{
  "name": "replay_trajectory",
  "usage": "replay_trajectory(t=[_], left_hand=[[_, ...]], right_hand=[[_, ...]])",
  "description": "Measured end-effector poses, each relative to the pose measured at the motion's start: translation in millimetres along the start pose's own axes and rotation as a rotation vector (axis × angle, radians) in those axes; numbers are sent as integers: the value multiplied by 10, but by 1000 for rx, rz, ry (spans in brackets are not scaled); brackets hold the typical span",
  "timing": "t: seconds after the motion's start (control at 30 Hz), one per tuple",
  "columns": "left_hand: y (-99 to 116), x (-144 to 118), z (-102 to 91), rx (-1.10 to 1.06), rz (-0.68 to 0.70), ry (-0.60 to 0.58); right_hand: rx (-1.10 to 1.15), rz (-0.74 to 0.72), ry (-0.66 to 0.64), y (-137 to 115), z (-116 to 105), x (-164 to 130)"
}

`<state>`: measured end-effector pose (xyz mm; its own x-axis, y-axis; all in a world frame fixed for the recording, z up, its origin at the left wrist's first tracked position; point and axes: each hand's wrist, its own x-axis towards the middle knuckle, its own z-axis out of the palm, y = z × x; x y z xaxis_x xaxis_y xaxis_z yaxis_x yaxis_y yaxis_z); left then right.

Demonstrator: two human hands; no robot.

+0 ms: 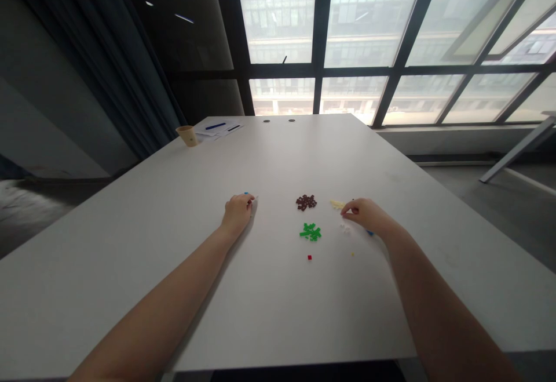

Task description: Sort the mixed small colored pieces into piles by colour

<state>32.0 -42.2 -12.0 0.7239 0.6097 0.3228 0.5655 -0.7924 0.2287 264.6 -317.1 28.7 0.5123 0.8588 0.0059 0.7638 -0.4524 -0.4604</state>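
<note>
Tall windows with dark frames back a long white table (278, 312). On it, the left hand (237, 213) rests curled, fingers pressed together around something small and blue (247, 193) at the fingertips; what that piece is cannot be told. The right hand (367, 215) has thumb and forefinger pinched at the edge of a little heap of pale yellow pieces (336, 203), with a few white pieces (346, 228) just beside the palm. Between the hands lie a dark brown pile (306, 202) and a green pile (310, 232), near each other, and a single red piece (310, 257) closer in. Well apart, at the far left corner, a tan paper cup (188, 135) stands upright beside papers (219, 128); its contents cannot be seen.
</note>
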Motion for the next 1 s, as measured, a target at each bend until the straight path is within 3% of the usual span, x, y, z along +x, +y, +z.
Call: replay_trajectory(t=[0.23,0.43,0.63,0.8,1.0], left_hand=[[123,7,-45,-237,118,124],[494,-165,-105,-649,152,17],[954,-452,-258,-1169,26,-65],[1104,-601,-326,-1283,46,-25],[1130,-644,-299,-1355,103,36]], right_hand=[[55,-49,79,-45,-40,-7],[111,-170,177,-232,22,-6],[262,-473,177,-693,227,-67],[295,-582,286,-958,295,-168],[256,-657,312,-979,257,-191]])
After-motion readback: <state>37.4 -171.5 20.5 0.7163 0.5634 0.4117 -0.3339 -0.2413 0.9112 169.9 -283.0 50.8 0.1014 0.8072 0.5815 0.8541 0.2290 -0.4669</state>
